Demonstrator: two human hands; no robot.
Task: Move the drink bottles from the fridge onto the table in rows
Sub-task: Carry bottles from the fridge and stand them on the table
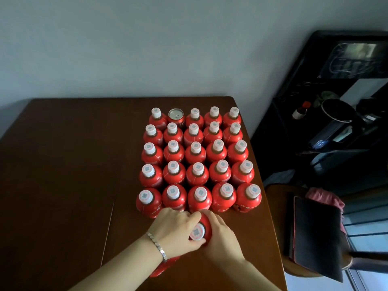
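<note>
The left hand and right hand are bare, as are both forearms down to the near edge. Round the left wrist sits a silver bracelet of small, square metal links.

On the table red bottles with white caps stand as a block, five rows of five, with a can filling one place in the block's far row. Just before the block's near row, at its middle, the left hand and right hand both grip one upright bottle. Farther out on that side, under the left forearm, lies something red, possibly another bottle.
</note>
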